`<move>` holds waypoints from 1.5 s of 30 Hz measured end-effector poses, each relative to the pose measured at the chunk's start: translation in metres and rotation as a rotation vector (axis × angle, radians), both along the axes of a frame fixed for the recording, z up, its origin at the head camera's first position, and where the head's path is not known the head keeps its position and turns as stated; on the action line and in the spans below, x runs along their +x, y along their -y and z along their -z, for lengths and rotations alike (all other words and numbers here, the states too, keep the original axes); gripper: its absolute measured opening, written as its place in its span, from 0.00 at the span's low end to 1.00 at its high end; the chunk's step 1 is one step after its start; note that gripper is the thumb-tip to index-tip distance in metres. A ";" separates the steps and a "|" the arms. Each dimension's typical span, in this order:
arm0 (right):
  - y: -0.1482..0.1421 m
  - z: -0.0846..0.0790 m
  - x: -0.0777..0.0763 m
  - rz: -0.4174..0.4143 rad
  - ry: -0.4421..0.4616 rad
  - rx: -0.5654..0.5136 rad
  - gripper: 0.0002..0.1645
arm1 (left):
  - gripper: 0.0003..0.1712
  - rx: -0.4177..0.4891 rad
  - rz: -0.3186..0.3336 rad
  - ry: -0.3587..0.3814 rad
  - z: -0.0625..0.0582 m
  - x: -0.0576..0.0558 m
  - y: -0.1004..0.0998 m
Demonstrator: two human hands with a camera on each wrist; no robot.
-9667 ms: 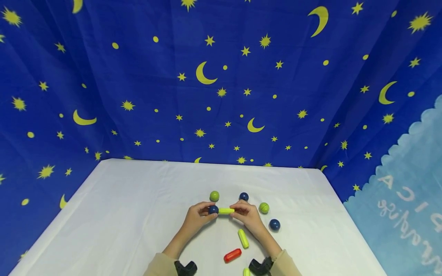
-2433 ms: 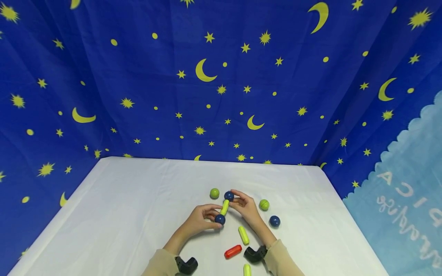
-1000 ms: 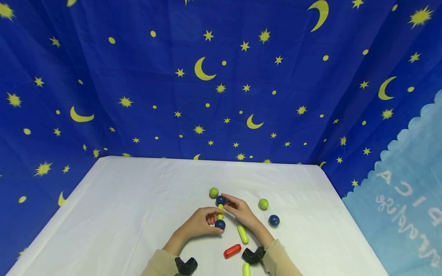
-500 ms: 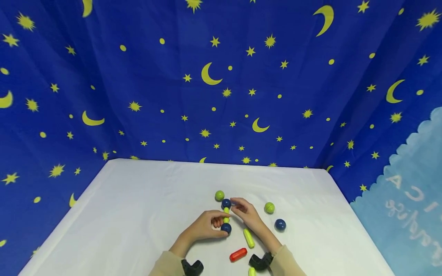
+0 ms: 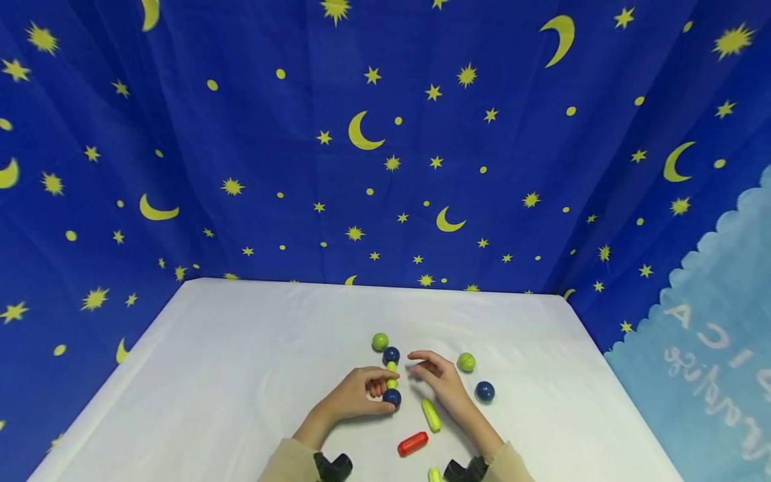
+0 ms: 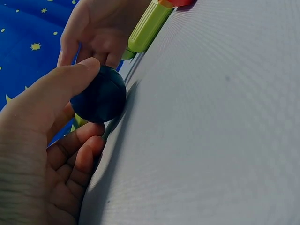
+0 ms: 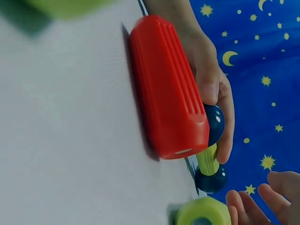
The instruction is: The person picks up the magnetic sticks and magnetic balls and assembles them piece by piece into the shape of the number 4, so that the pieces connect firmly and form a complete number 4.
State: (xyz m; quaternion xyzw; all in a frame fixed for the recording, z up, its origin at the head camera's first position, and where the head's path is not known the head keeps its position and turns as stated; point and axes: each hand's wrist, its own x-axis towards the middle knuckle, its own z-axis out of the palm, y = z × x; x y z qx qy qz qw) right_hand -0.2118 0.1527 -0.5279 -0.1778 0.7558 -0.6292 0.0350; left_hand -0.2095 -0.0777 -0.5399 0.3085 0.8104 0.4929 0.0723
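A yellow-green rod [image 5: 391, 367] joins two dark blue balls in a dumbbell shape on the white table. My left hand [image 5: 357, 395] holds the near blue ball [image 5: 392, 399], thumb on its near side and a finger across the rod. In the left wrist view the thumb presses on the blue ball [image 6: 101, 96]. The far blue ball [image 5: 391, 355] sits at the rod's other end. My right hand [image 5: 444, 383] is a little to the right of it, fingers loosely bent and touching nothing. Behind it, close by, lies a green ball [image 5: 380, 342].
On the right lie another green ball [image 5: 466, 362] and a third blue ball [image 5: 485, 391]. Between my forearms are a yellow-green rod [image 5: 431, 415], a red rod [image 5: 412, 444] and another yellow-green rod [image 5: 434, 475] at the frame's bottom. A patterned blue curtain [image 5: 289, 167] stands behind the table.
A second blue ball has joined the rod's other end, and the piece has turned to point away from me. My right hand has let go of the far ball and moved right.
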 end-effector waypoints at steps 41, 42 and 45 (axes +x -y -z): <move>-0.031 0.011 0.040 0.022 0.014 0.248 0.35 | 0.29 0.004 -0.013 0.023 0.003 -0.001 0.001; -0.031 0.012 0.040 0.025 0.019 0.255 0.35 | 0.29 0.001 -0.013 0.025 0.003 -0.001 0.000; -0.033 0.013 0.040 0.029 0.002 0.255 0.33 | 0.30 -0.004 -0.010 0.021 0.002 -0.001 0.000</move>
